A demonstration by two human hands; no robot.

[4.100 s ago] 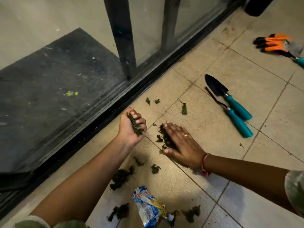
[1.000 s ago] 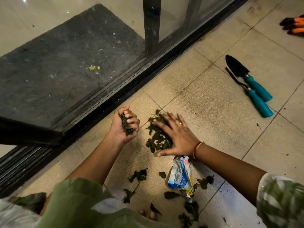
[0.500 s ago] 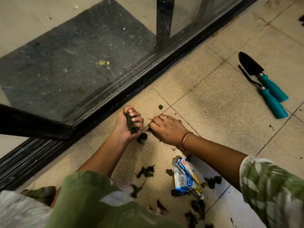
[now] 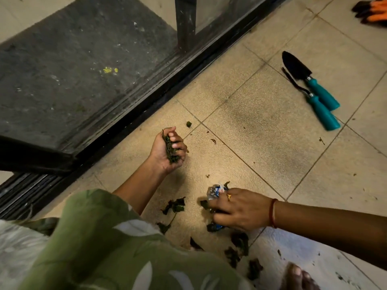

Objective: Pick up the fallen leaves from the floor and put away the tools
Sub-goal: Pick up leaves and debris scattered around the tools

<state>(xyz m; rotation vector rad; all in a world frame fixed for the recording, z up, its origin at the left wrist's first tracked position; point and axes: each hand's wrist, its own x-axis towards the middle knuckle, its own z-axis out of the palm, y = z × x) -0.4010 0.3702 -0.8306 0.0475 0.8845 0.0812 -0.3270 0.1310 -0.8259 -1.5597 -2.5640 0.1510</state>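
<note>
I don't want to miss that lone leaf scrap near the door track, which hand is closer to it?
Left. The left hand, gripping leaves, is right beside the leaf scrap; the right hand is farther back, on the wrapper.

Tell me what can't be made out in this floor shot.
Head view only.
Orange gloves: cut off by the top-right edge, blurred.
Wrapper: mostly covered by the right hand gripping it; print unreadable.
Leaves in the left hand: curled fingers hide how many.
Foot: cut off by the bottom edge.
</note>
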